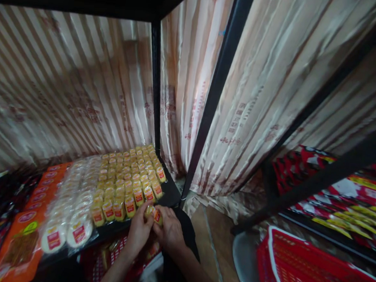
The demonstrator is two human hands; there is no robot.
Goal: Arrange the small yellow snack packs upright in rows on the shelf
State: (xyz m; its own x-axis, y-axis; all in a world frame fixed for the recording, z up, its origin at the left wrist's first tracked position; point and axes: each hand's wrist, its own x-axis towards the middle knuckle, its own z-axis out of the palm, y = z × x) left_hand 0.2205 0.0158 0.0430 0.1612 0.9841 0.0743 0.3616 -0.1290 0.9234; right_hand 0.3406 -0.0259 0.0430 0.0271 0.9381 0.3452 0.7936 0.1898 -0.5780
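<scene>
Between my two hands is a small yellow wrapped snack cake with a red label. My left hand closes on its left side, and my right hand grips it from the right. Just beyond them, rows of matching yellow wrapped snack cakes stand on a dark shelf. Below my forearms, a red basket is partly covered by my arms and holds some yellow packets.
Left of the cakes lie round white packaged cakes and orange packs. Black posts rise ahead, before a pleated curtain. At right are an empty-looking red basket with a white handle and red snack bags.
</scene>
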